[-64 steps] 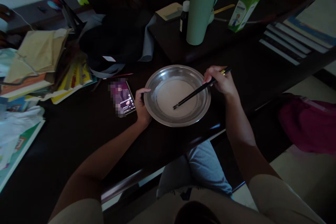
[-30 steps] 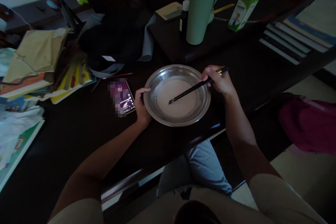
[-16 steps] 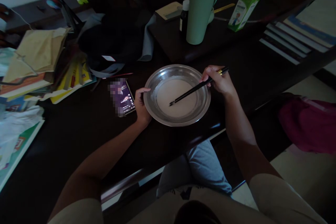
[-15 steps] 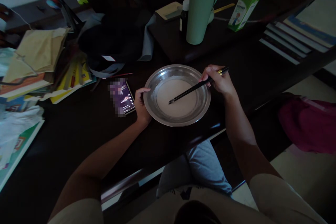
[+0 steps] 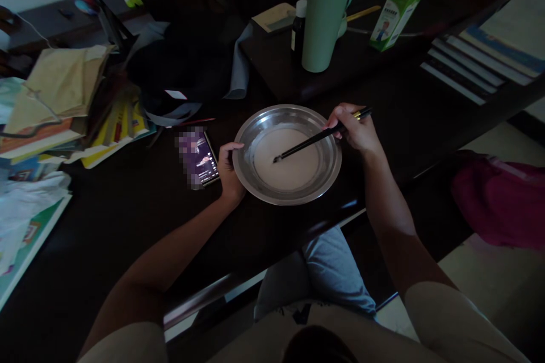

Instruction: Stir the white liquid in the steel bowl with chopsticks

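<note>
A round stainless steel bowl stands on the dark table in front of me, with a pale, off-white liquid in it. My left hand grips its left rim, thumb over the edge and the other fingers mostly hidden beneath. Above the right rim, my right hand is closed around a pair of black chopsticks with gold bands near the top. Their tips dip into the liquid left of the bowl's middle. Just left of my left hand lies a phone with its screen lit and partly blurred.
Behind the bowl rise a green tumbler, a dark bottle and a green-white carton. Books and papers pile up at left beside a black bag. More books are stacked at right, above a magenta cloth item.
The chopstick tips have shifted slightly toward the far side of the bowl. My left hand and the bowl stay in place.
</note>
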`<state>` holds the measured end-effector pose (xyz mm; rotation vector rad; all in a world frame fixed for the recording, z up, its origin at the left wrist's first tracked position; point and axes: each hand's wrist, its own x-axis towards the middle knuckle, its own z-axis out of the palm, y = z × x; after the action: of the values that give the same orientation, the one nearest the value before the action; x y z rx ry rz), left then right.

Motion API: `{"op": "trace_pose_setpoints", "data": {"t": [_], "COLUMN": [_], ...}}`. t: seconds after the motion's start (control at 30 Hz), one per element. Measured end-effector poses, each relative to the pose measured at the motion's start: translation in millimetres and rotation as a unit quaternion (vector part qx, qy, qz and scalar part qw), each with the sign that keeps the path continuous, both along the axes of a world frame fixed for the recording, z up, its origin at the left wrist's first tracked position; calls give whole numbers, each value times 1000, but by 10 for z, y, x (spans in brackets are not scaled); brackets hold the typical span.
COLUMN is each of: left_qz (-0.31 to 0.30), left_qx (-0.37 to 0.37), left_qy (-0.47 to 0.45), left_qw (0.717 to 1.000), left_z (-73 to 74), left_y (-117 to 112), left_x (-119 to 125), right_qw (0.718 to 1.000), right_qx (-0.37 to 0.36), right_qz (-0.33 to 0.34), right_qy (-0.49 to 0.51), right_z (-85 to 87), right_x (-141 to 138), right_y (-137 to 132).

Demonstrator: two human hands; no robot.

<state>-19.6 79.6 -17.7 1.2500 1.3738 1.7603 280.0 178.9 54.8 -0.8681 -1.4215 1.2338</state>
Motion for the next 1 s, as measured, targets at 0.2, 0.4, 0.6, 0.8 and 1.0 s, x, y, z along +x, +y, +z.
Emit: {"op": "trace_pose_setpoints", "data": {"t": [0.2, 0.4, 0.6, 0.8, 1.0], "left_qz": [-2, -4, -1, 8, -1], "left_qx": [10, 4, -1, 11, -1], "left_qy": [10, 7, 8, 15, 8], "left_qw": [1000, 1000, 1000, 1000, 1000], "left_z": [12, -2, 30, 52, 18], "left_y": [1, 1, -5, 1, 1], "left_x": [5, -2, 15, 36, 14], "right_qw": [999, 1000, 999, 1000, 999], "right_qx": [12, -3, 9, -5, 1], "right_qz": [-45, 14, -51, 9, -40], "right_qy": [26, -9, 7, -11, -3], "right_z": [-3, 35, 20, 39, 33], "right_x": [35, -1, 12, 15, -3], "right_y": [45, -38, 21, -45, 6]}}
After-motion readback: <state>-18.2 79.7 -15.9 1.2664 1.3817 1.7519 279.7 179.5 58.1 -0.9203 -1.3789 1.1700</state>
